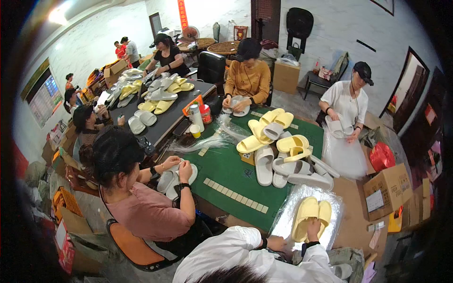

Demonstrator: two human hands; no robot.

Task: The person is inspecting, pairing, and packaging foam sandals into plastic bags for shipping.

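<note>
A pair of pale yellow slippers (pixel 306 213) lies side by side on a stack of shiny clear plastic bags (pixel 334 198) at the near right corner of the table. My right hand (pixel 313 229) grips the pair near its open end, fingers closed around it. To its left, my left hand (pixel 276 243) is low at the near edge of the plastic; its fingers are too small and unclear to read. Beyond the bags a heap of loose slippers, some yellow (pixel 252 144), some grey (pixel 264 165), covers the table's right half.
A green tabletop (pixel 222 172) bears a row of pale tiles (pixel 236 196) and clear plastic strips (pixel 203 144). At my left a co-worker in pink (pixel 146 207) handles grey slippers; others sit across the table. Cardboard boxes (pixel 389 188) stand at the right.
</note>
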